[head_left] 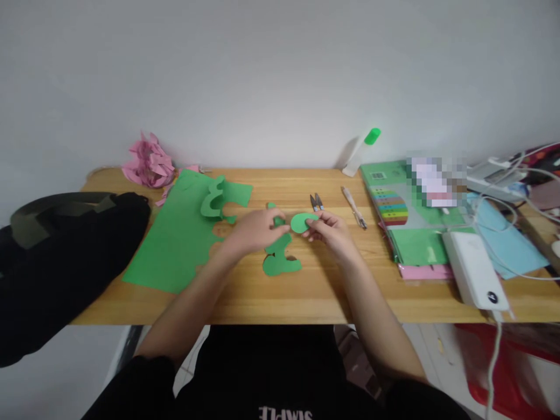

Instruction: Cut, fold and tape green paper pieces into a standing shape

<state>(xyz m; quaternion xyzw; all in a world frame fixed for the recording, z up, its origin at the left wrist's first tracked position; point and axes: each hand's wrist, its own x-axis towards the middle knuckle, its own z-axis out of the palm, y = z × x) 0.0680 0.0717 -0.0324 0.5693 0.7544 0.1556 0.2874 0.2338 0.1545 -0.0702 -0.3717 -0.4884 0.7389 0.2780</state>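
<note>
Over the smooth wooden table (306, 300), the right hand (329, 231) pinches one flat, matte green paper oval (301, 222) by its edge, while the left hand (255, 229) is closed on one small green paper scrap (277, 221) just beside it. Below them lies one lobed green offcut (280, 261), and to the left one large green sheet (175, 245) with scalloped bites cut out of its edge, carrying one curled strip (215, 201). Behind the hands sit one pair of small metal snips (317, 202), one crumpled heap of pink paper (147, 160), one white bottle (359, 153) with a green cap, and one glossy white power bank (475, 271).
</note>
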